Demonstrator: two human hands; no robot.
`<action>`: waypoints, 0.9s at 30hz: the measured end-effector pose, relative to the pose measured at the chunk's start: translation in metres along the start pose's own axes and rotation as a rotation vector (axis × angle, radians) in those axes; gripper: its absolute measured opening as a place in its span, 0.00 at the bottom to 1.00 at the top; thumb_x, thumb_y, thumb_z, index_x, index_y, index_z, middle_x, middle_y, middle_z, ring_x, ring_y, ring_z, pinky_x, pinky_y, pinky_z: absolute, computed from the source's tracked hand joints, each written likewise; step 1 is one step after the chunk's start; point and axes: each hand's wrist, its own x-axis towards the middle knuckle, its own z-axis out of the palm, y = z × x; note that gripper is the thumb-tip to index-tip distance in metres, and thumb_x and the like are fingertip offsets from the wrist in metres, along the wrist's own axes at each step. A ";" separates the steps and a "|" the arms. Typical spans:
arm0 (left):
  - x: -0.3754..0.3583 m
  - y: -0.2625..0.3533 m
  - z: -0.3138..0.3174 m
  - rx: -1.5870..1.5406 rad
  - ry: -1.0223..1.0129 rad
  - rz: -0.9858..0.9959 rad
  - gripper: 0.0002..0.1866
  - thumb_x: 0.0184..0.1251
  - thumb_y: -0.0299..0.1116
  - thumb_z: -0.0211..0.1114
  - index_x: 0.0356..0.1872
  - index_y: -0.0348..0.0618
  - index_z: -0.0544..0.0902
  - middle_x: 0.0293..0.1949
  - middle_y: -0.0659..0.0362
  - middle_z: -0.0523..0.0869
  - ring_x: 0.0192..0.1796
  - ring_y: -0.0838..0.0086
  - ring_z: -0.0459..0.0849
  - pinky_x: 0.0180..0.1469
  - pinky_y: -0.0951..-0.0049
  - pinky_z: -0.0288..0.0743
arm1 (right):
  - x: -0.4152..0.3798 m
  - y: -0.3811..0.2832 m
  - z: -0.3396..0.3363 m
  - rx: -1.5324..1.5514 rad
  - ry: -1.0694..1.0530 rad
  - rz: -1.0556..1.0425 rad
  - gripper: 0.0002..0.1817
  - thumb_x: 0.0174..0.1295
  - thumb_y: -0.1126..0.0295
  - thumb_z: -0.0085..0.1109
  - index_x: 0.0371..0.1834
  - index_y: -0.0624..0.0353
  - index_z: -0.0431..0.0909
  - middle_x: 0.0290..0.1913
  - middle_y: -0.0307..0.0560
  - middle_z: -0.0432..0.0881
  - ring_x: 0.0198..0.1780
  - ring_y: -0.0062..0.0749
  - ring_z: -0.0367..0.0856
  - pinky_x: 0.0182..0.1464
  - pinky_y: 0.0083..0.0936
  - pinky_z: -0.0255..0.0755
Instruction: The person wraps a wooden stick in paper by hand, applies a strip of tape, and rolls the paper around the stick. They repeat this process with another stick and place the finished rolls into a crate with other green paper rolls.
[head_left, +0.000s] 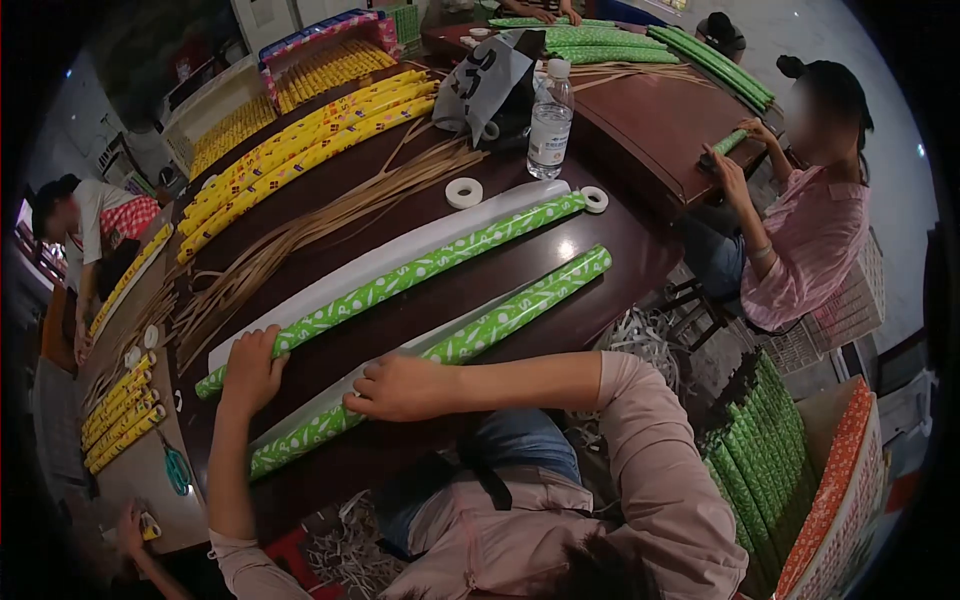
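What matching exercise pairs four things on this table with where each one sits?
Things:
1. left hand
2. right hand
3. water bottle
4. yellow wrapped sticks

Places:
A. upright near the table's far edge, beside a black and white bag
B. resting on the nearer green wrapped stick
C. laid side by side along the far left of the table
D. resting on the end of the farther green wrapped stick

Pairs: 1-D, 2-B, 3-A, 4-C
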 end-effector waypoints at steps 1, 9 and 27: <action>0.001 0.000 0.003 0.003 0.004 -0.005 0.22 0.63 0.32 0.65 0.56 0.38 0.72 0.40 0.48 0.77 0.46 0.51 0.75 0.50 0.54 0.68 | 0.004 -0.002 0.004 0.011 0.010 -0.002 0.14 0.57 0.63 0.56 0.44 0.56 0.72 0.31 0.40 0.76 0.34 0.34 0.80 0.31 0.30 0.73; 0.000 -0.002 0.023 0.048 0.087 -0.054 0.21 0.64 0.40 0.66 0.52 0.39 0.74 0.39 0.49 0.77 0.44 0.53 0.75 0.48 0.56 0.67 | 0.006 -0.004 0.007 -0.028 0.053 0.007 0.16 0.56 0.63 0.56 0.46 0.56 0.73 0.32 0.40 0.76 0.36 0.35 0.79 0.33 0.30 0.73; -0.002 -0.003 0.036 0.071 0.132 -0.047 0.19 0.64 0.39 0.67 0.49 0.40 0.75 0.42 0.50 0.75 0.43 0.54 0.74 0.46 0.57 0.68 | -0.044 0.249 0.016 -0.506 -0.075 1.297 0.10 0.56 0.66 0.62 0.38 0.55 0.86 0.44 0.47 0.82 0.51 0.45 0.78 0.45 0.38 0.75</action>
